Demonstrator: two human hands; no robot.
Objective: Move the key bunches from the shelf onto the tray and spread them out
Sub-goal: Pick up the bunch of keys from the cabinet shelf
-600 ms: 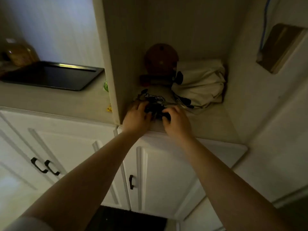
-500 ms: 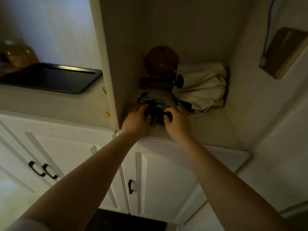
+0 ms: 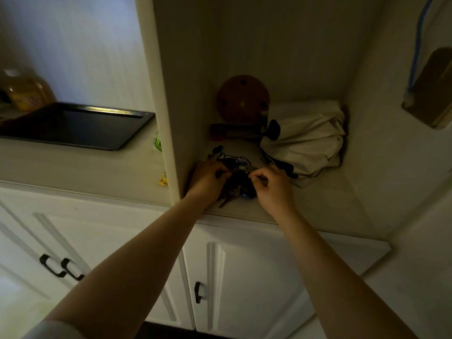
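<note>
— Dim alcove, pale shelf (image 3: 318,204) above white cabinet doors. Nearest items?

— I log left hand (image 3: 208,178) and right hand (image 3: 275,184), close together, fingers pinched on one dark tangled bunch of metal keys (image 3: 238,184) at the shelf's front edge.

— Behind?

— Cream cloth bag (image 3: 305,138), brown round wooden disc (image 3: 243,100).

— Step?

— Pickup, I judge. Next: lift clear, carry left to the empty black rectangular tray (image 3: 73,128).

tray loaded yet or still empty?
Empty: the tray shows bare dark surface; the keys remain on the shelf under both hands.
</note>
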